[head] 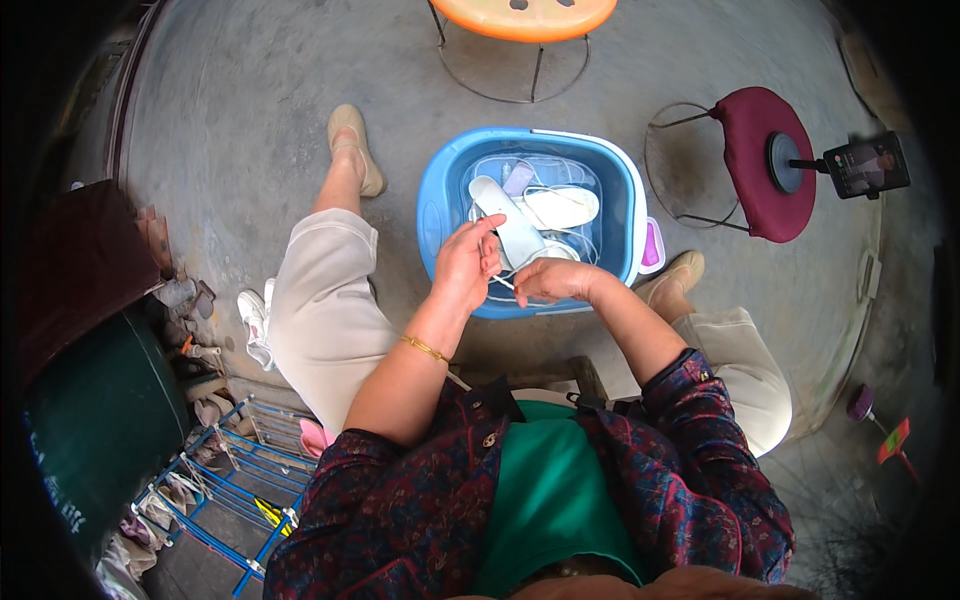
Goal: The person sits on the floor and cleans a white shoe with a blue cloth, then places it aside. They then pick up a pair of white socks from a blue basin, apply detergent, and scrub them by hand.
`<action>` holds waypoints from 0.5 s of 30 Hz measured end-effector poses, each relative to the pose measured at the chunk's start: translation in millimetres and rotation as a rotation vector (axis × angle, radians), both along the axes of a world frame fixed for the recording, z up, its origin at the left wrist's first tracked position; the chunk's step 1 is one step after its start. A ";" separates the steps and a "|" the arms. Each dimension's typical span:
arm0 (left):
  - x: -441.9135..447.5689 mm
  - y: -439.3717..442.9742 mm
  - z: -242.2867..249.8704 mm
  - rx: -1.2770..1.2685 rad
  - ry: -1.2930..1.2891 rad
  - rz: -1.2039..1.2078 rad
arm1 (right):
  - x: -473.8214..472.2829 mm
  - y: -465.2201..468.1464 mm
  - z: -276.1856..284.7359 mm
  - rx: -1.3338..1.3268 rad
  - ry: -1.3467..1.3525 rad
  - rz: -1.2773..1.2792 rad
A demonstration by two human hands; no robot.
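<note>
Between my legs on the floor stands a blue plastic basin (433,217) with water, white shoes and pale laces in it. My left hand (469,259) and my right hand (551,281) hold a white shoelace (501,282) between them above the basin's near edge. A pale insole or sole (506,217) lies slanted beside my left fingers. A white shoe (566,208) lies sole or insole up behind it; which, I cannot tell. Near the far wall of the basin a lilac-topped brush or similar piece (518,180) sits in the water.
A purple soap bar in a white dish (652,246) is right of the basin. Beyond stand an orange stool (525,19) and a maroon stool (765,165) bearing a phone on a stand (866,165). White sneakers (255,322) and a blue rack (225,480) are at left.
</note>
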State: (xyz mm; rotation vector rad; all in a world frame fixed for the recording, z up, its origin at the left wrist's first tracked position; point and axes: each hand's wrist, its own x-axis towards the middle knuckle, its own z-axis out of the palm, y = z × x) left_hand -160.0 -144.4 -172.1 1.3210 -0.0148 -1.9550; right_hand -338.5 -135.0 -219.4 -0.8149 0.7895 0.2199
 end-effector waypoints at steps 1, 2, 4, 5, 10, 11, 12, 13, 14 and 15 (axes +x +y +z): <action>0.2 -0.6 1.6 -0.002 -0.011 0.012 | -0.5 -0.3 -2.9 0.043 -0.069 0.001; -0.1 -1.6 2.5 -0.003 -0.019 0.024 | -0.5 1.5 -5.7 0.062 -0.100 0.000; 0.5 -3.8 5.5 -0.012 -0.042 0.039 | 0.9 4.6 -11.9 0.072 -0.092 0.060; 1.0 -4.8 7.2 -0.022 -0.059 0.043 | 2.3 4.6 -16.0 -0.017 -0.091 0.065; 2.0 -5.0 15.9 0.000 -0.155 -0.001 | 6.8 -34.1 -62.4 -0.534 0.183 -0.482; 0.6 -4.4 16.7 0.005 -0.165 -0.009 | 3.7 -50.4 -77.2 -0.874 0.286 -0.535; -1.6 -4.1 16.7 0.007 -0.176 -0.016 | 1.1 -70.6 -93.5 -0.873 0.385 -0.532; -3.9 -3.6 16.4 0.008 -0.202 0.011 | -0.9 -77.6 -107.6 -1.046 0.555 -0.511; -6.9 -3.5 15.1 0.009 -0.229 0.037 | -0.7 -84.8 -122.4 -1.058 0.602 -0.472; -9.1 -2.9 13.8 0.012 -0.255 0.064 | -0.1 -90.3 -135.7 -1.095 0.664 -0.437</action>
